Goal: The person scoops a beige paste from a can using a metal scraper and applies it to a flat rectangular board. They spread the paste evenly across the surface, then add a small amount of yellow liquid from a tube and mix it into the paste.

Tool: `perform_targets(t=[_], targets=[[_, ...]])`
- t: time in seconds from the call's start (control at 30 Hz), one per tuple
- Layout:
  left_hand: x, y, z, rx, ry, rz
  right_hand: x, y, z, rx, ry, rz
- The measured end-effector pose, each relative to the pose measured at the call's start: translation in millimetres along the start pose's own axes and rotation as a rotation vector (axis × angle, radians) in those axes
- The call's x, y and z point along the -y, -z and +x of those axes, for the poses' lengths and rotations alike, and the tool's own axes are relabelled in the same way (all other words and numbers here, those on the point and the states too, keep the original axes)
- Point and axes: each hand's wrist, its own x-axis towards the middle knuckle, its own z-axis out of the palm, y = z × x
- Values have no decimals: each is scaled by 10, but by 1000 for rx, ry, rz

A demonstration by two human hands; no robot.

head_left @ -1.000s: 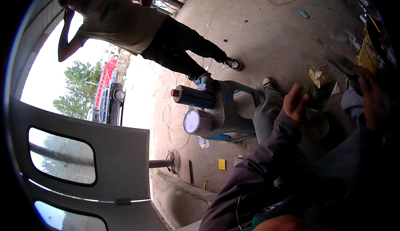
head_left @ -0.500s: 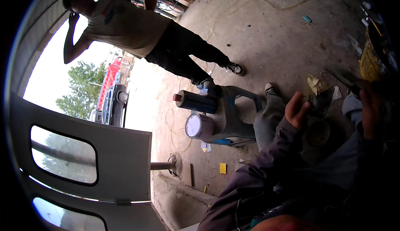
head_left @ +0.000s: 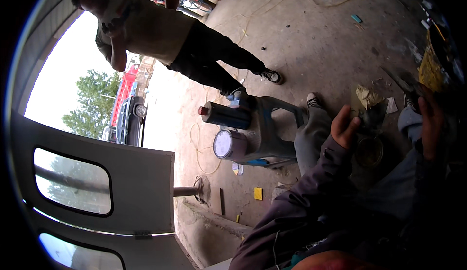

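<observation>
My left hand (head_left: 344,128) is at right of centre, thumb and fingers curled beside a dark flat surface (head_left: 373,120). Whether it grips that surface is lost in shadow. Next to the surface sits a crumpled beige lump (head_left: 368,97), with a small white scrap (head_left: 391,105) by it. My right hand (head_left: 431,124), mostly dark, is farther right. From its fingers a flat grey blade, like a scraper (head_left: 398,81), points up and left; its handle is hidden. Below my left hand, between my legs, a round open tin (head_left: 369,152) shows dimly.
A grey plastic stool (head_left: 272,141) carries a pale-lidded can (head_left: 231,144) and a dark cylinder with a red cap (head_left: 224,115). Beyond it stands a person (head_left: 151,22). A yellow-stained bucket (head_left: 434,68) is far right. A white panel with windows (head_left: 141,182) fills the lower left.
My right hand and the scraper have moved slightly up. My left hand has hardly moved. The standing person has lowered a hand from the head to the chest. The view has shifted a little.
</observation>
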Motion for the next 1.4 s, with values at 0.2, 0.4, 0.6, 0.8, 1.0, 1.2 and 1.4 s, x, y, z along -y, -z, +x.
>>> perform_targets(t=[0.2,0.4,0.6,0.8,1.0,1.2,1.4], targets=[[33,69,34,80,49,37,245,-73,-97,254,9,197],[110,89,-6,1,27,36,-15,-19,-22,323,19,-74],[298,149,-31,-8,53,80,13,9,-74,100,-53,106],[184,130,9,37,-8,65,-143,-37,-19,337,18,2],[154,264,65,30,5,82,-690,-96,128,38,-297,282],[482,502,478,-65,48,-93,-1518,-111,369,7,-694,830],[560,562,478,-85,140,-142,-1186,-245,296,-9,-826,945]])
